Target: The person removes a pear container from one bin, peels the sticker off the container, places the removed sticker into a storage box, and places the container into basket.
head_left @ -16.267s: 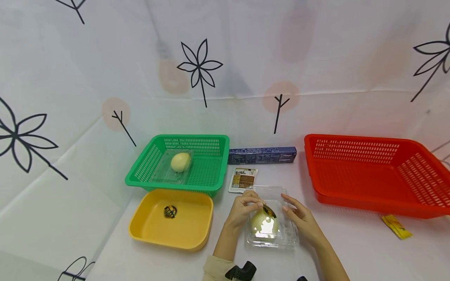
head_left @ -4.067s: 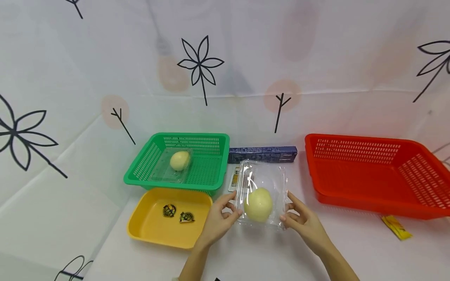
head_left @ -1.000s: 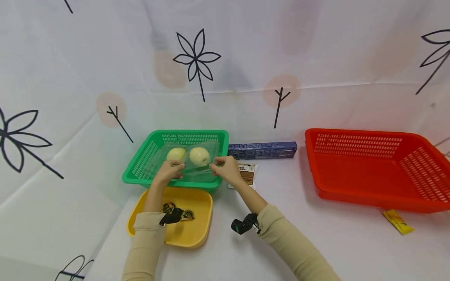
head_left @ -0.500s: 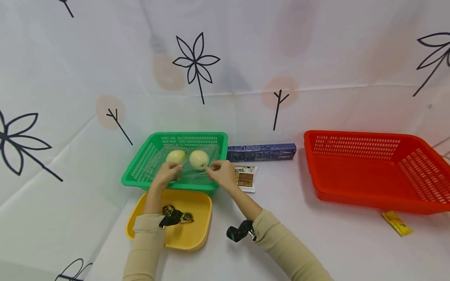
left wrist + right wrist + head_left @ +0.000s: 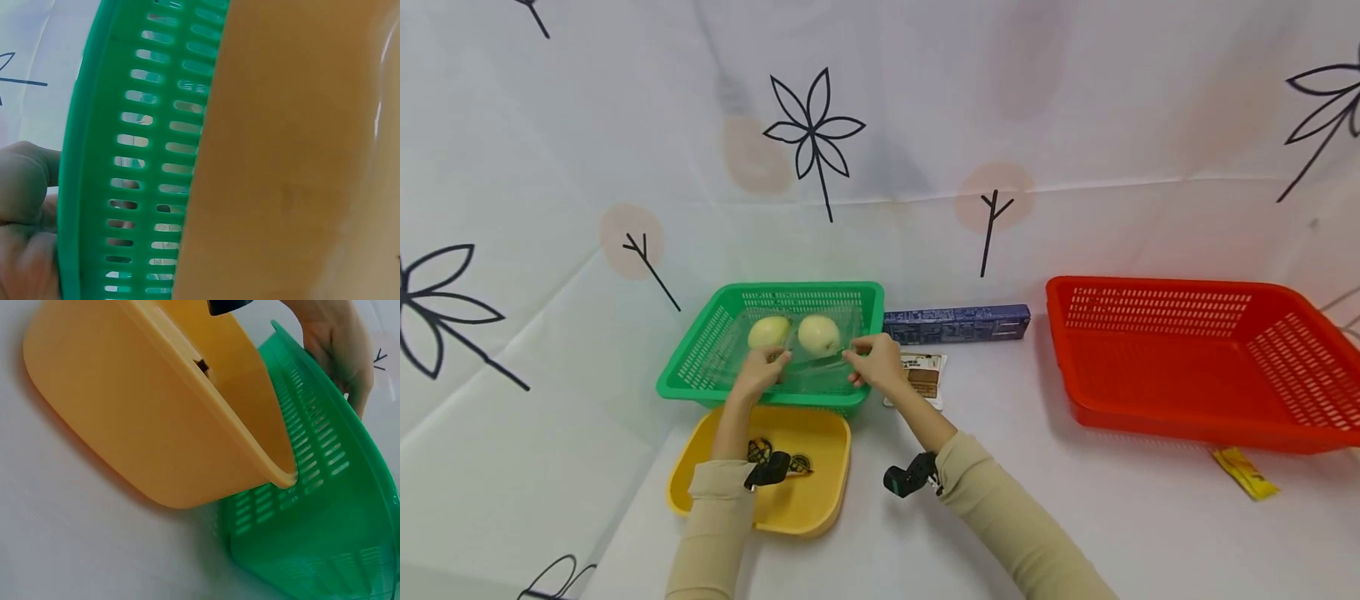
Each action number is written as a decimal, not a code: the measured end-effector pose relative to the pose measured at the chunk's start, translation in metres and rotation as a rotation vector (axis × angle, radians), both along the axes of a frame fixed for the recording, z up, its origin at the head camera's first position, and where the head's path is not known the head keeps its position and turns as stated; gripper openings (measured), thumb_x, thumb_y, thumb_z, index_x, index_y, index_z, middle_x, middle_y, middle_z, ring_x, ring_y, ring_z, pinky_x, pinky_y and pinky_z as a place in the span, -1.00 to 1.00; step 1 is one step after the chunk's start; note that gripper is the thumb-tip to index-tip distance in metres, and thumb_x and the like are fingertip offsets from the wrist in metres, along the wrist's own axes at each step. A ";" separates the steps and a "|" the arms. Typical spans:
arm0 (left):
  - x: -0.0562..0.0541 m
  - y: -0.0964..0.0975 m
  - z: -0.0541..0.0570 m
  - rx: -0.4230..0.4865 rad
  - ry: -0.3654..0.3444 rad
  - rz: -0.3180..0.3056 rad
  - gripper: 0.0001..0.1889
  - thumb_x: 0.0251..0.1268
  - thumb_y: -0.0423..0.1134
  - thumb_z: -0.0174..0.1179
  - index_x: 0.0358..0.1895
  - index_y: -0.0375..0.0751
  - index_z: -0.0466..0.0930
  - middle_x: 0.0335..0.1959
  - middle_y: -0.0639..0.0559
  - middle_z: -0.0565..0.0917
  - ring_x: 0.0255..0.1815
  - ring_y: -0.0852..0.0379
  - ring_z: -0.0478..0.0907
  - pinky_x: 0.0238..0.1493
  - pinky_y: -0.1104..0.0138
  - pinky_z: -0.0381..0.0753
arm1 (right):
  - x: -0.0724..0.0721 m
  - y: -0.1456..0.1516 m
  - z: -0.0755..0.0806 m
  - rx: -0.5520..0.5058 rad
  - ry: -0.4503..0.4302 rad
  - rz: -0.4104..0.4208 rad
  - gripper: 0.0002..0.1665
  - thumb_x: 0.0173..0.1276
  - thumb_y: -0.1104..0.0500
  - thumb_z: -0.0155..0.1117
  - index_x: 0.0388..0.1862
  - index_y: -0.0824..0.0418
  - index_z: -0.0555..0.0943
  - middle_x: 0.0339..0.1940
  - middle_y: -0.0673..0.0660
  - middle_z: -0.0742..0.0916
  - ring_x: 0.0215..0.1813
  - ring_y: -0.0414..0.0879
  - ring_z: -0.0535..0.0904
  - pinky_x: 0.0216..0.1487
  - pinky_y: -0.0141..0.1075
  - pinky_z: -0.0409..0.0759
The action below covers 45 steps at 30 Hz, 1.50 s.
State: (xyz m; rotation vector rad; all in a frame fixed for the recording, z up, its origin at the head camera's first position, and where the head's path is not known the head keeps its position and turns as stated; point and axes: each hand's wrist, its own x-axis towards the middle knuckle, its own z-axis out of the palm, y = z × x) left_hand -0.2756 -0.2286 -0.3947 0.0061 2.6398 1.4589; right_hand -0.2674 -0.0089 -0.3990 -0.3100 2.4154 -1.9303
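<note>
Two clear plastic clamshell boxes lie side by side in the green basket (image 5: 679, 379), each with a round pale yellow-green fruit inside. The fruit of the right box (image 5: 818, 335) sits just right of the other fruit (image 5: 769, 332). My left hand (image 5: 758, 372) pinches the left front edge of the right box. At its right front corner, my right hand (image 5: 878, 364) pinches the same box with thumb and fingers. Both hands are inside the basket's front rim. Below my left forearm, a yellow tub (image 5: 820, 508) holds a dark patterned label (image 5: 759, 451) and another label (image 5: 801, 464).
A long blue box (image 5: 958, 325) lies behind, beside the green basket. A brown-and-white packet (image 5: 923, 375) is on the table near my right hand. The red basket (image 5: 1195, 429) stands at the right, with a yellow sachet (image 5: 1246, 473) in front of it.
Earlier, my left hand was at a label on this box over the table; a second label then lay in the tub. Both hands moved the box left into the green basket; little has shifted since.
</note>
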 end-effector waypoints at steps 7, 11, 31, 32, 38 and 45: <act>0.002 -0.001 -0.001 0.073 0.044 0.086 -0.56 0.41 -0.23 0.03 0.18 -0.55 0.34 0.10 -0.47 0.46 -0.24 -0.17 0.59 0.00 0.00 0.51 | 0.003 0.000 -0.002 0.028 0.023 -0.011 -0.63 0.27 0.27 0.27 -0.01 0.50 0.58 -0.30 0.35 0.73 -0.73 -0.23 0.55 -0.62 -0.33 0.58; 0.003 -0.002 -0.003 0.059 0.059 0.091 -0.57 0.40 -0.22 0.04 0.15 -0.53 0.37 0.06 -0.47 0.49 -0.16 -0.26 0.59 0.00 -0.01 0.52 | 0.007 -0.001 -0.003 0.058 0.076 -0.018 -0.63 0.27 0.27 0.27 -0.03 0.50 0.59 -0.38 0.35 0.73 -0.70 -0.11 0.59 -0.64 -0.33 0.57; 0.011 0.007 -0.007 -0.117 0.223 0.121 -0.66 0.30 -0.22 0.15 -0.01 -0.45 0.56 -0.02 -0.39 0.58 0.07 -0.26 0.46 0.03 -0.08 0.46 | 0.009 0.001 -0.008 0.072 0.111 -0.015 -0.56 0.27 0.25 0.27 0.08 0.46 0.54 -0.60 0.28 0.71 -0.73 -0.14 0.58 -0.65 -0.34 0.56; 0.011 0.007 -0.007 -0.115 0.222 0.121 -0.65 0.30 -0.22 0.15 0.00 -0.46 0.55 -0.01 -0.39 0.58 0.07 -0.27 0.46 0.03 -0.08 0.46 | 0.009 0.001 -0.009 0.071 0.113 -0.013 -0.57 0.27 0.25 0.26 0.08 0.46 0.54 -0.61 0.28 0.70 -0.74 -0.16 0.57 -0.66 -0.35 0.56; 0.010 0.007 -0.008 -0.058 0.232 0.124 -0.62 0.32 -0.22 0.14 0.05 -0.48 0.52 0.00 -0.39 0.57 0.06 -0.24 0.47 0.03 -0.04 0.48 | 0.008 0.006 -0.011 -0.031 0.096 0.031 -0.57 0.24 0.35 0.25 0.08 0.52 0.51 -0.10 0.44 0.67 -0.70 -0.17 0.59 -0.58 -0.33 0.60; 0.011 0.005 -0.012 0.046 0.312 0.162 -0.65 0.35 -0.22 0.11 0.03 -0.44 0.54 -0.02 -0.33 0.59 0.03 -0.18 0.50 0.07 0.03 0.48 | 0.014 0.013 -0.017 -0.154 0.143 0.090 -0.56 0.24 0.35 0.26 0.08 0.53 0.50 -0.23 0.48 0.68 -0.53 0.00 0.68 -0.45 -0.31 0.64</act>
